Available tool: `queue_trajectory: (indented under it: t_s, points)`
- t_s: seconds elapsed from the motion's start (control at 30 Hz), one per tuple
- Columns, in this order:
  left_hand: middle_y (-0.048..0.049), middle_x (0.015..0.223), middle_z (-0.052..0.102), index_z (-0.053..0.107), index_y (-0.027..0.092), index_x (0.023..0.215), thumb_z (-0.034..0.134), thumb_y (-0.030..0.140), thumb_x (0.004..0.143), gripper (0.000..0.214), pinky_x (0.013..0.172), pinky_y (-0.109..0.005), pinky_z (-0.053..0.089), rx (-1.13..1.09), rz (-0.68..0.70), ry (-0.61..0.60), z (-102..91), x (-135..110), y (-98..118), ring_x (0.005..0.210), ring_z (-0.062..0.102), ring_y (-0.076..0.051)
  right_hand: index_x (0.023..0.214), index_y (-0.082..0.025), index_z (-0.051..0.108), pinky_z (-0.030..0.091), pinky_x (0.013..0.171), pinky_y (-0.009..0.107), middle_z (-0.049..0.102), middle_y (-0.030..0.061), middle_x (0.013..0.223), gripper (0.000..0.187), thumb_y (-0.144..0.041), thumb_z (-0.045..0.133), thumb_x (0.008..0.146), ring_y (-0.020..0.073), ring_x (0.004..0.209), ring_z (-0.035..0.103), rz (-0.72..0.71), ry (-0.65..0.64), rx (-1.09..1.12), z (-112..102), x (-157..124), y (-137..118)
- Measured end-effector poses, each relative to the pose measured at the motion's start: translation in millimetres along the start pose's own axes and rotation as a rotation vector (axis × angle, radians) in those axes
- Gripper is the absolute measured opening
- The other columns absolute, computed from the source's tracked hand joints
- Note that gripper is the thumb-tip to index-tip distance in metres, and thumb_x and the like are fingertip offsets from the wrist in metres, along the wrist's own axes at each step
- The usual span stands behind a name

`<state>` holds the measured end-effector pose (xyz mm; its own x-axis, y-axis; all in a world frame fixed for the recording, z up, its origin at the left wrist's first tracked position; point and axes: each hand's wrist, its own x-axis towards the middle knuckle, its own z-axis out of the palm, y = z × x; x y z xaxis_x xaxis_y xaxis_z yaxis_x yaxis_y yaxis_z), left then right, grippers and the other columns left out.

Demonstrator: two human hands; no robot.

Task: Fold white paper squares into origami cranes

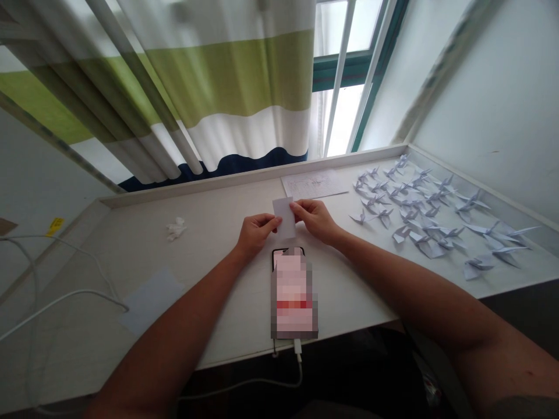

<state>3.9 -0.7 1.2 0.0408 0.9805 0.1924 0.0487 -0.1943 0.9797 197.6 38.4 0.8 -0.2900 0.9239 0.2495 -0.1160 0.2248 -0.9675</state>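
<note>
A small folded piece of white paper [285,224] is held upright between my two hands, over the middle of the desk. My left hand [257,233] pinches its left edge between thumb and fingers. On the other side, my right hand [315,218] grips the upper right edge the same way. Just below the paper lies a phone [293,294], its screen lit and blurred out, with a white charging cable [299,355] plugged into its lower end. Many folded white paper cranes [410,201] stand to the right of my right hand.
A printed sheet [315,184] lies behind my hands. Crumpled tissue [176,228] and a flat white sheet [152,299] rest on the left, with a white cable [65,317] crossing there. A raised rim [209,183] borders the desk's back, before a striped curtain [244,81] and window.
</note>
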Motion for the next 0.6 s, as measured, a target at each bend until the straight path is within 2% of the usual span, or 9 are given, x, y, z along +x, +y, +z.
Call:
queue_trajectory:
  t_s: [0.13,0.33,0.47,0.6]
  points:
    - [-0.0038,0.068,0.072,0.083,0.017,0.071,0.090,0.047,0.073,0.031,0.069,-0.030,0.050,-0.041,-0.027,0.008,-1.6,0.7,-1.1,0.066,0.060,-0.015,0.077,-0.018,0.071,0.056,0.071,0.033,0.068,0.0024,0.072,0.059,-0.077,0.074,0.084,0.0160,0.070,0.063,-0.002,-0.035,-0.060,-2.6,0.0,4.3]
    - [-0.0042,0.065,0.071,0.082,0.017,0.068,0.091,0.049,0.072,0.033,0.069,-0.031,0.050,-0.073,-0.041,-0.008,-0.9,0.6,0.9,0.065,0.059,-0.015,0.076,-0.018,0.069,0.053,0.069,0.032,0.067,0.0028,0.073,0.058,-0.076,0.073,0.085,0.0162,0.070,0.062,-0.050,-0.018,-0.091,-2.5,-1.1,-0.7]
    - [-0.0041,0.064,0.071,0.080,0.017,0.064,0.092,0.050,0.070,0.036,0.068,-0.031,0.049,-0.067,-0.051,0.003,-0.3,0.8,1.7,0.064,0.059,-0.015,0.074,-0.018,0.067,0.051,0.069,0.032,0.065,0.0022,0.072,0.059,-0.077,0.070,0.084,0.0157,0.069,0.059,-0.008,-0.113,-0.124,-3.4,-2.0,-3.7]
    - [-0.0035,0.063,0.070,0.079,0.018,0.063,0.092,0.050,0.071,0.036,0.068,-0.031,0.049,-0.062,-0.047,0.007,-0.6,0.8,0.9,0.064,0.059,-0.015,0.067,-0.019,0.060,0.045,0.065,0.030,0.059,0.0006,0.068,0.058,-0.072,0.067,0.089,0.0140,0.066,0.052,-0.051,-0.158,-0.220,-6.0,-3.0,-5.6]
